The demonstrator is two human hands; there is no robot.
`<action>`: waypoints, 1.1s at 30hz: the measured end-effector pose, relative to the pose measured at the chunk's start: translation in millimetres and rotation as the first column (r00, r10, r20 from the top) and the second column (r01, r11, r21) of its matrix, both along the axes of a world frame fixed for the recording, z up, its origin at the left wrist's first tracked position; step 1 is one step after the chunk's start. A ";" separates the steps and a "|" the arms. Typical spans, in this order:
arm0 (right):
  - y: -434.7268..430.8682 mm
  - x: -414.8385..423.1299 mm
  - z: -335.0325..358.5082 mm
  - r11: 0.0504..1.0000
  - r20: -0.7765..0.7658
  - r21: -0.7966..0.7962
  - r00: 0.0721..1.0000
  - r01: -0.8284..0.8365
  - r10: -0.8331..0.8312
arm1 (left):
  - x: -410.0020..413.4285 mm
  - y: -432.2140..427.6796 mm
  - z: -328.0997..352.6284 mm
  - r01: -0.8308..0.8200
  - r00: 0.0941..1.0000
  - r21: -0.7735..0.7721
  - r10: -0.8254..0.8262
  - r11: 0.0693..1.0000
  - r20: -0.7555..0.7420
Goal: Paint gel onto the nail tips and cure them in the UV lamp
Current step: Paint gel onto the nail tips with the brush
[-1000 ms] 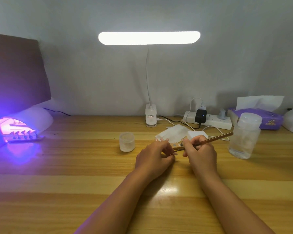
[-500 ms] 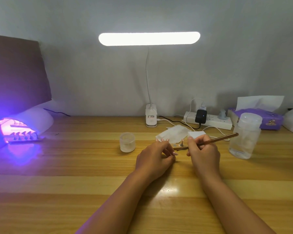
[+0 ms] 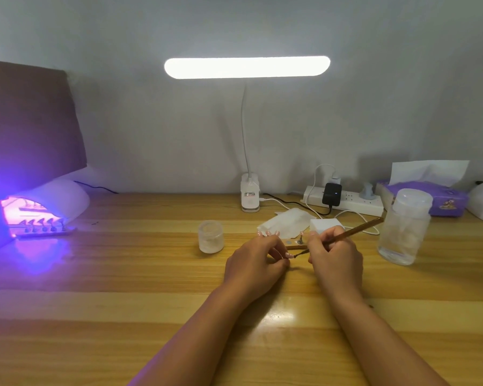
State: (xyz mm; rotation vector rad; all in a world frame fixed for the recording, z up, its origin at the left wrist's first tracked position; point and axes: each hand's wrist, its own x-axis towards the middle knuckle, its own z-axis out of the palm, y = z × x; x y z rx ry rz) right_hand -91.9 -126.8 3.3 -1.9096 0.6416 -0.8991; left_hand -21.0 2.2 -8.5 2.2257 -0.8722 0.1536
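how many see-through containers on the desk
2. A small frosted jar stands left of the left hand; a taller capped bottle stands right of the right hand, near the tissue box. Smaller ones could be hidden behind the hands.

Wide open lane on table [image 3: 123, 274] left of small jar [image 3: 211, 236] through to UV lamp [image 3: 39, 207]; jar sits near the left hand [image 3: 255, 260], clear bottle [image 3: 405, 227] near the right hand [image 3: 335, 257], wipes [image 3: 287, 222], power strip [image 3: 349, 203] and desk lamp base [image 3: 250, 197] crowd behind them, bottle-to-hand gap looks passable, depth unclear.

left grip [image 3: 255, 260] and right grip [image 3: 335, 257] curled, close together
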 end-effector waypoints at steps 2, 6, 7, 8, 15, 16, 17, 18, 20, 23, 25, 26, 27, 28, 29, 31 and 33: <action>1.4 -0.9 2.8 0.999 0.062 0.044 0.998 -0.012 0.009 | -0.2 -0.2 0.4 0.001 1.000 0.006 -0.001 1.000 -0.001; 5.5 -3.0 5.1 0.994 0.079 0.036 0.992 -0.101 0.098 | -0.2 -0.3 1.2 0.001 1.000 0.013 -0.001 1.000 -0.006; 6.1 -2.6 4.7 0.994 0.057 0.013 0.992 -0.111 0.110 | -0.5 -0.1 1.5 0.001 1.000 0.015 -0.001 1.000 -0.006; 6.2 -2.2 3.9 0.994 0.029 -0.010 0.994 -0.110 0.110 | -0.5 0.0 1.9 0.001 1.000 0.018 -0.001 1.000 -0.006; 1.0 1.0 -1.5 0.998 -0.026 -0.069 1.000 -0.011 0.009 | -1.1 -0.4 2.4 0.001 1.000 0.016 -0.001 1.000 -0.019; 0.8 0.9 -1.5 0.997 -0.018 -0.073 1.000 0.002 -0.003 | -1.2 -0.3 2.2 0.000 1.000 0.013 0.000 1.000 -0.025; 0.8 0.6 -1.4 0.998 -0.002 -0.066 1.000 0.011 -0.011 | -1.4 -0.3 2.1 -0.001 1.000 0.013 0.001 1.000 -0.030; 1.0 0.5 -0.8 0.999 0.023 -0.045 1.000 0.014 -0.013 | -1.4 -0.2 2.1 -0.001 1.000 0.015 0.001 1.000 -0.031; 1.4 0.0 0.7 1.000 0.078 0.006 0.997 -0.001 0.000 | -1.3 -0.2 2.1 0.000 1.000 0.020 0.001 1.000 -0.030; 3.3 -0.2 2.4 0.997 0.089 0.016 0.993 -0.076 0.074 | -1.0 0.0 2.2 0.002 1.000 0.023 -0.001 1.000 -0.026; 4.4 0.7 1.8 0.994 0.047 -0.018 0.993 -0.110 0.111 | -0.8 0.0 2.5 0.004 1.000 0.025 -0.003 1.000 -0.025; 4.5 1.3 1.1 0.993 0.025 -0.036 0.994 -0.108 0.109 | -0.7 0.1 2.7 0.003 1.000 0.027 -0.002 1.000 -0.022; 4.1 1.6 0.2 0.994 0.010 -0.051 0.995 -0.097 0.098 | -0.6 0.1 2.7 0.001 1.000 0.028 -0.001 1.000 -0.020; 3.5 1.9 -0.7 0.995 0.002 -0.058 0.997 -0.081 0.081 | -0.3 0.2 2.6 0.000 1.000 0.028 0.000 1.000 -0.019; 2.6 1.9 -1.4 0.996 -0.001 -0.059 0.998 -0.062 0.062 | -0.3 0.1 2.4 0.000 1.000 0.027 0.000 1.000 -0.019; 1.1 1.8 -1.6 0.998 -0.004 -0.056 1.000 -0.025 0.025 | -0.7 0.0 2.1 0.003 1.000 0.025 -0.003 1.000 -0.020; 0.6 1.7 -0.1 1.000 0.019 -0.014 1.000 -0.015 0.016 | -0.9 0.0 2.2 0.009 1.000 0.021 -0.008 1.000 -0.020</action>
